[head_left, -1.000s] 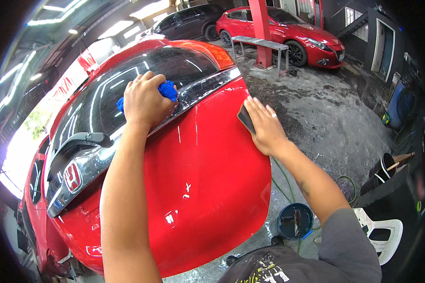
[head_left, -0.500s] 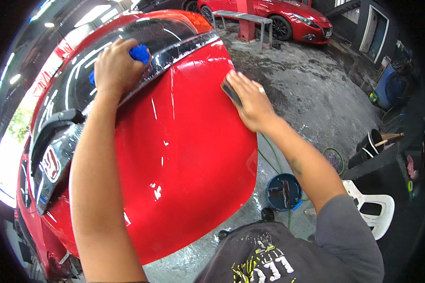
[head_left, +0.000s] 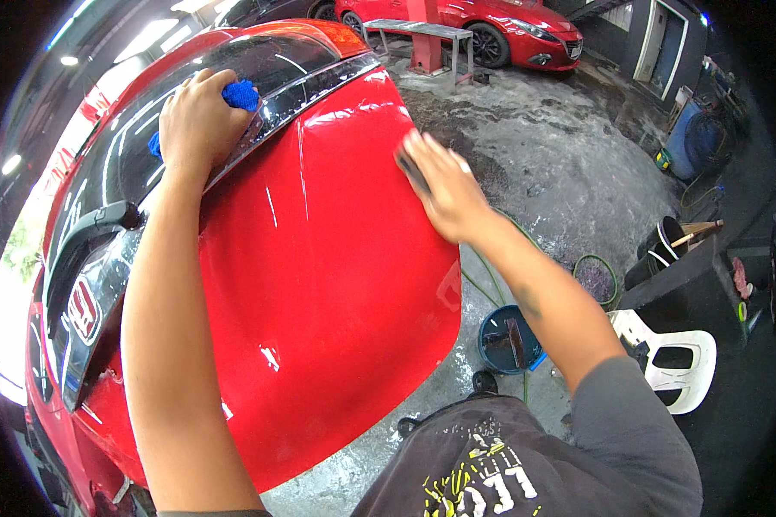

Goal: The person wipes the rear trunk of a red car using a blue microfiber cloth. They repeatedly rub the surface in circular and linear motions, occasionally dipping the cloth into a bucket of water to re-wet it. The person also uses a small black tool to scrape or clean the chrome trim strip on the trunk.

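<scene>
My left hand (head_left: 197, 121) is closed round a bunched blue cloth (head_left: 240, 95), resting by the lower edge of the dark rear window (head_left: 276, 67) of a red car. Part of the cloth sticks out on either side of the hand. My right hand (head_left: 447, 189), slightly blurred, grips a thin dark sanding block (head_left: 413, 172) at the right edge of the red tailgate panel (head_left: 319, 250). The fingers lie along the block, and its working face is hidden. A black rear wiper arm (head_left: 95, 226) sits left of my left forearm, above a badge (head_left: 84, 312).
A dark blue bucket (head_left: 482, 345) of water, with a dark strip in it, stands on the wet floor near my feet. A green hose (head_left: 613, 289) and a white plastic chair (head_left: 705, 362) are to the right. Farther off are a metal bench (head_left: 414, 31) and another red car (head_left: 535, 39).
The whole view has shifted, so the car and floor things sit farther left. My right hand with the block has slid slightly along the panel's edge; my left hand keeps its place on the cloth.
</scene>
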`<state>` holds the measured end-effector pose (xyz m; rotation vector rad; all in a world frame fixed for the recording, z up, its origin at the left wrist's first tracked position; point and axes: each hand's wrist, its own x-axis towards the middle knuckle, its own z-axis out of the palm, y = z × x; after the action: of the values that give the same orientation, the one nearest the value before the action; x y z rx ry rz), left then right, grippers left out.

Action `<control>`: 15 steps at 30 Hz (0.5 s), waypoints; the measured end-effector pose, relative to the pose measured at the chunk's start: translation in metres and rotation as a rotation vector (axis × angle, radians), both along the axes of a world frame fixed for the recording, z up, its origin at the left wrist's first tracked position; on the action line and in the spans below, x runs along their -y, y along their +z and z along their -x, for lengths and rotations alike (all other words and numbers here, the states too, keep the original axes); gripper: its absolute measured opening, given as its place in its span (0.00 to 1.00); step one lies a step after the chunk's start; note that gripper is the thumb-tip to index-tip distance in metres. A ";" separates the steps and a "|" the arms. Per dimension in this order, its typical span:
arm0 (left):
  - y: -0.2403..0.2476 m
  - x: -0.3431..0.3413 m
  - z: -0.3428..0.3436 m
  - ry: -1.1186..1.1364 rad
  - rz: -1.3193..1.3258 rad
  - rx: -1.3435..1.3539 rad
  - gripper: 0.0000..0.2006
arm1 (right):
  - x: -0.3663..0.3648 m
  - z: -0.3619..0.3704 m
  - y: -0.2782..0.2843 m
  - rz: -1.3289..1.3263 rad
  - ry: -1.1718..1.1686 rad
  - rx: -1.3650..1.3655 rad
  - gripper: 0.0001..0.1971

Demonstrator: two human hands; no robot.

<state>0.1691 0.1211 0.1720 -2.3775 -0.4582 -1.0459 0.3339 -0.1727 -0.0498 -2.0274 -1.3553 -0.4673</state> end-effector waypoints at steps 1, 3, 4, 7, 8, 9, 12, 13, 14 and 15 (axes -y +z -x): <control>0.001 0.002 0.005 0.017 0.005 -0.008 0.24 | 0.018 0.018 -0.013 0.028 0.024 0.053 0.37; 0.005 0.006 0.014 0.042 0.014 -0.016 0.24 | 0.046 0.050 -0.022 0.103 0.028 0.026 0.38; 0.006 0.007 0.015 0.042 0.021 -0.019 0.23 | 0.054 0.058 -0.020 0.145 0.024 0.008 0.38; 0.005 0.012 0.002 0.013 0.026 -0.020 0.22 | 0.000 0.005 0.000 -0.020 -0.001 0.026 0.39; 0.004 0.012 -0.003 0.009 0.018 -0.019 0.22 | -0.012 -0.010 0.003 -0.091 -0.014 0.019 0.39; 0.002 0.011 -0.004 0.006 -0.015 -0.008 0.21 | -0.016 -0.012 0.004 -0.073 -0.016 0.001 0.40; 0.001 0.006 0.000 0.000 0.002 -0.011 0.21 | -0.008 -0.006 -0.002 -0.012 0.002 -0.038 0.40; 0.003 0.003 0.009 0.018 0.004 -0.013 0.21 | 0.009 0.017 -0.013 0.008 0.037 -0.036 0.41; 0.006 0.003 0.014 0.024 0.009 -0.011 0.21 | 0.024 0.037 -0.018 0.031 0.060 -0.030 0.41; 0.005 0.005 0.015 0.021 0.017 -0.020 0.20 | 0.035 0.051 -0.015 0.129 0.017 -0.057 0.41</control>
<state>0.1541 0.1160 0.1772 -2.3904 -0.4856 -1.0113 0.2828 -0.2081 -0.0644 -2.1146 -1.3993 -0.3194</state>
